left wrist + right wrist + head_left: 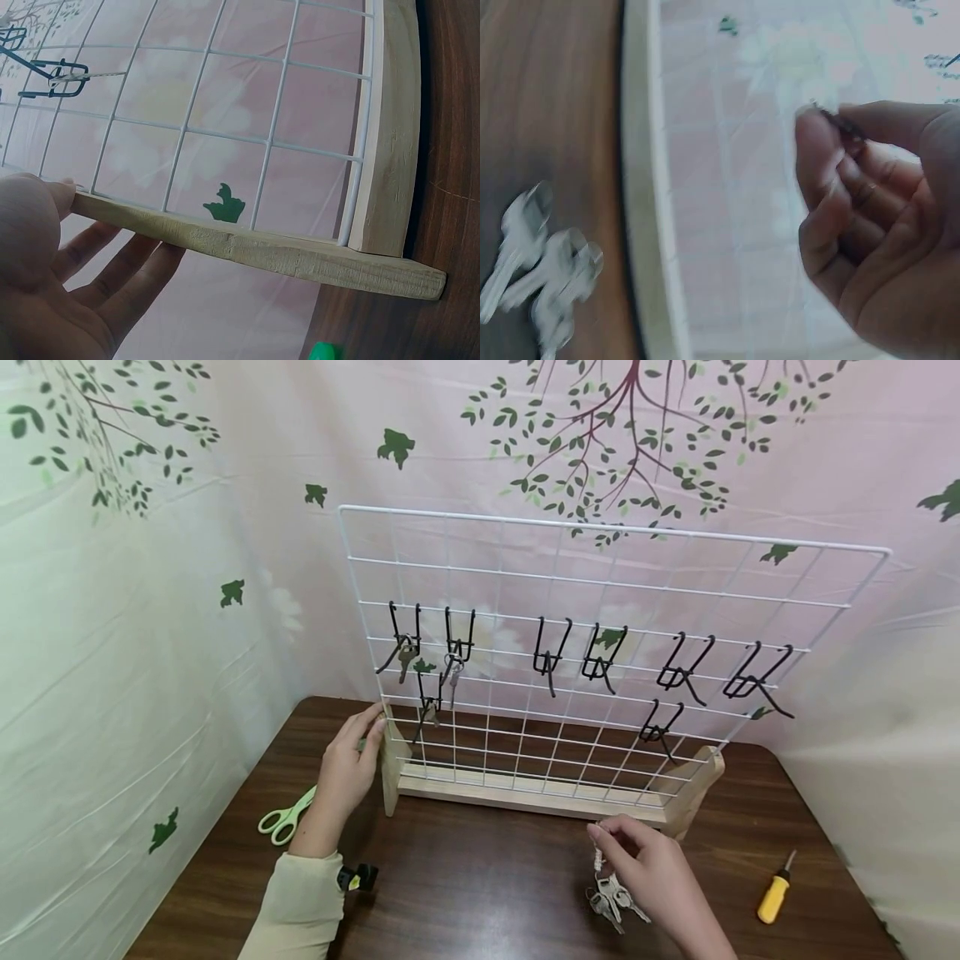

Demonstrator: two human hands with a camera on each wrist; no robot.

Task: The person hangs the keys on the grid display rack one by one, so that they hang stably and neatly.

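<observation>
Right hand (660,872) pinched the loop of the bunch of keys (615,900), dangling just in front of the wire rack (600,643), touching the table (487,893). Left hand (348,768), fingers straight, braced the rack's wooden foot (262,251). Risks judged: loose pinch dropping keys; swinging keys snagging hooks (678,672); released brace tipping rack.

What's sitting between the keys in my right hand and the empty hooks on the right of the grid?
Nothing visible blocks the way. The right hand pinches the bunch of keys just in front of the wooden base, and the empty black hooks hang above on the near face of the wire grid.
</observation>
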